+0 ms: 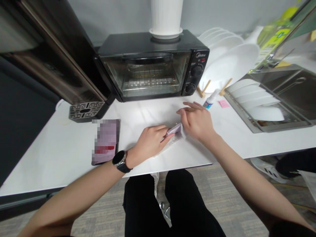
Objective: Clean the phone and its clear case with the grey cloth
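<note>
My left hand (150, 142), with a black watch on its wrist, grips a small pinkish-purple phone-like object (173, 130) that lies on the white counter (74, 144) in a clear wrapper. My right hand (197, 120) rests on the far end of that object, thumb pinching its wrapper while the other fingers stretch out flat. Both hands meet just in front of the black toaster oven (153, 65).
A dark flat case (106, 141) lies left of my hands. A small spray bottle (211, 99) and a pink note (223, 104) sit to the right, near white plates (229, 62) in a rack. A sink (283, 95) holds more plates. A black machine (86, 110) stands left.
</note>
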`<action>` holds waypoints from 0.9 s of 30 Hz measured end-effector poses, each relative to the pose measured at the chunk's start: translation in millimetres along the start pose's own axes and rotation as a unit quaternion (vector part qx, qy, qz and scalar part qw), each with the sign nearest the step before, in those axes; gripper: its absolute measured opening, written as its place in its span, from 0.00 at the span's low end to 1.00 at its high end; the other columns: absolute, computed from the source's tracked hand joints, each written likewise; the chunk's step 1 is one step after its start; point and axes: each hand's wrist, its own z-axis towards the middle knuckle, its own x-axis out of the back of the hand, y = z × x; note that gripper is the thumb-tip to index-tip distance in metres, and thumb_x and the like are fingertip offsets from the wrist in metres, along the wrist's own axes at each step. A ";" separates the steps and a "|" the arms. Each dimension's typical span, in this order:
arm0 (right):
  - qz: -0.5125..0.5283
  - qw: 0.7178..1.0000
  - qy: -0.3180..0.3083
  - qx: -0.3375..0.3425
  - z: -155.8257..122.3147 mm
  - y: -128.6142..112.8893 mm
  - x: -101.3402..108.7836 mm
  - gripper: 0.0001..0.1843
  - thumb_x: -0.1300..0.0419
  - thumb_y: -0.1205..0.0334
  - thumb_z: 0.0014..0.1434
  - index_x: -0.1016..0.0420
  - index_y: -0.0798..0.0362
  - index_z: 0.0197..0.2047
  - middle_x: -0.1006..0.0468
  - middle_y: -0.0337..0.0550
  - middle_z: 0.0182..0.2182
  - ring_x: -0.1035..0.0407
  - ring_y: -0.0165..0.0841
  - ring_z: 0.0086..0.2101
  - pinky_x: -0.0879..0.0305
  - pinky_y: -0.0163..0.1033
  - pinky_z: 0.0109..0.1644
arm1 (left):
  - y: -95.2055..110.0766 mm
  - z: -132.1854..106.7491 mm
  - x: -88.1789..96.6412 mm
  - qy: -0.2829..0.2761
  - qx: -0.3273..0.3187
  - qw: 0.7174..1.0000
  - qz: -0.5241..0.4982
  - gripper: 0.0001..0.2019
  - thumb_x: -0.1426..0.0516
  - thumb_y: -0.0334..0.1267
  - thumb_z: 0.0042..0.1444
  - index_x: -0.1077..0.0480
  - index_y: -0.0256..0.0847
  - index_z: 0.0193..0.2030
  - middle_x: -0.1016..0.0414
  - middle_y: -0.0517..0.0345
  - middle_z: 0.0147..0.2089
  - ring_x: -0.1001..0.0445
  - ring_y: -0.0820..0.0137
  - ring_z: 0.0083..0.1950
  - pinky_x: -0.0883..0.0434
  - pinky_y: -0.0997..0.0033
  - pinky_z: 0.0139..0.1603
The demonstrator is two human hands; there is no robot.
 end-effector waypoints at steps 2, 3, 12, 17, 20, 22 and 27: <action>0.018 0.997 -0.012 0.070 -3.8 -25.7 -3.4 0.26 0.55 0.62 0.76 0.15 0.59 0.44 0.12 0.51 0.43 0.25 0.46 0.58 0.42 0.51 0.68 | -2.3 -1.3 -1.7 0.002 -0.005 1.000 0.015 0.14 0.44 0.32 0.68 0.27 0.39 0.29 0.26 0.59 0.28 0.28 0.69 0.28 0.35 0.68 0.31; 0.028 0.996 -0.024 0.086 -5.2 -38.2 -4.7 0.26 0.55 0.61 0.76 0.15 0.58 0.43 0.13 0.51 0.43 0.22 0.44 0.54 0.41 0.49 0.66 | -3.7 -1.8 -2.3 0.004 -0.007 1.000 0.021 0.13 0.45 0.28 0.64 0.27 0.39 0.27 0.27 0.59 0.27 0.29 0.69 0.27 0.36 0.67 0.30; -0.022 0.999 -0.040 -0.018 2.6 16.2 5.0 0.31 0.58 0.58 0.77 0.15 0.58 0.41 0.14 0.55 0.41 0.21 0.44 0.41 0.37 0.47 0.45 | 0.9 -0.9 1.3 0.017 -0.022 1.000 0.003 0.18 0.46 0.41 0.74 0.26 0.38 0.32 0.27 0.61 0.30 0.30 0.71 0.29 0.37 0.68 0.31; 0.011 0.997 -0.008 0.075 -0.1 -3.6 -1.3 0.27 0.56 0.60 0.76 0.15 0.59 0.45 0.14 0.53 0.45 0.23 0.45 0.53 0.40 0.49 0.63 | -1.5 -2.4 -2.4 0.032 -0.033 0.999 0.002 0.17 0.44 0.37 0.72 0.27 0.38 0.29 0.27 0.60 0.28 0.31 0.71 0.28 0.37 0.67 0.31; 0.037 0.988 -0.032 0.147 -4.9 -40.5 -5.8 0.26 0.57 0.60 0.77 0.16 0.58 0.48 0.13 0.49 0.42 0.22 0.40 0.45 0.38 0.47 0.58 | -6.7 -3.3 -4.4 0.034 -0.030 0.999 0.016 0.16 0.45 0.27 0.64 0.29 0.39 0.24 0.28 0.59 0.24 0.32 0.69 0.26 0.38 0.66 0.29; 0.035 0.988 -0.043 0.146 -5.2 -44.5 -4.8 0.27 0.57 0.59 0.77 0.17 0.57 0.47 0.14 0.48 0.41 0.22 0.40 0.42 0.37 0.46 0.53 | -7.5 -2.9 -3.7 0.030 -0.028 0.999 0.017 0.16 0.46 0.25 0.62 0.29 0.39 0.24 0.28 0.58 0.25 0.32 0.69 0.26 0.38 0.66 0.29; -0.030 0.998 -0.050 0.010 3.9 17.2 5.3 0.29 0.58 0.58 0.77 0.15 0.57 0.45 0.14 0.52 0.40 0.21 0.44 0.41 0.39 0.46 0.44 | 0.6 0.0 2.1 0.013 -0.004 1.000 -0.016 0.19 0.45 0.40 0.73 0.27 0.39 0.29 0.29 0.62 0.28 0.32 0.72 0.28 0.38 0.68 0.31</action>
